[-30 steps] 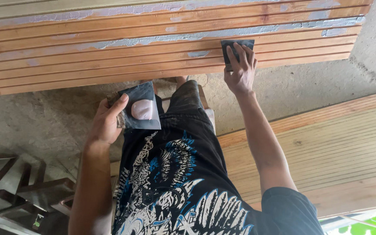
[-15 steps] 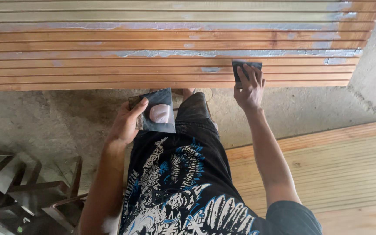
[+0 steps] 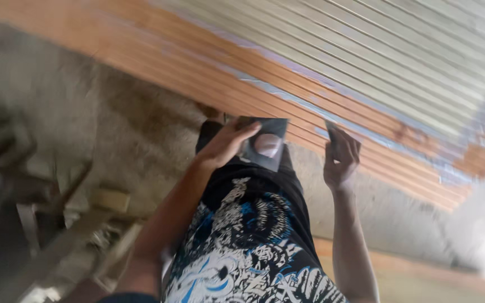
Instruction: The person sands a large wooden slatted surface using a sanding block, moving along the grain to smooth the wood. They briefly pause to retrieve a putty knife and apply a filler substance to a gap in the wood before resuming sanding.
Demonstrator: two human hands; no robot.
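Filling the grooves of a ribbed wooden panel

The left hand (image 3: 227,145) grips a dark flat board (image 3: 266,143) carrying a pale dab of putty (image 3: 268,144), held just below the slatted wooden panel (image 3: 310,73). The right hand (image 3: 341,160) pinches a small dark scraper (image 3: 331,133) against the panel's lower ribs, near a grey filled streak. Judging by this, spreading is in hand; the next stroke seems to need steady pressure along the groove.

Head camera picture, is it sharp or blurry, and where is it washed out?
Head view: motion-blurred and tilted throughout; the grooved wooden panel streaks diagonally, the left hand with its dark square pad and the right hand are soft-edged; the right edge is overexposed to pale haze; the clutter at left is smeared beyond telling.
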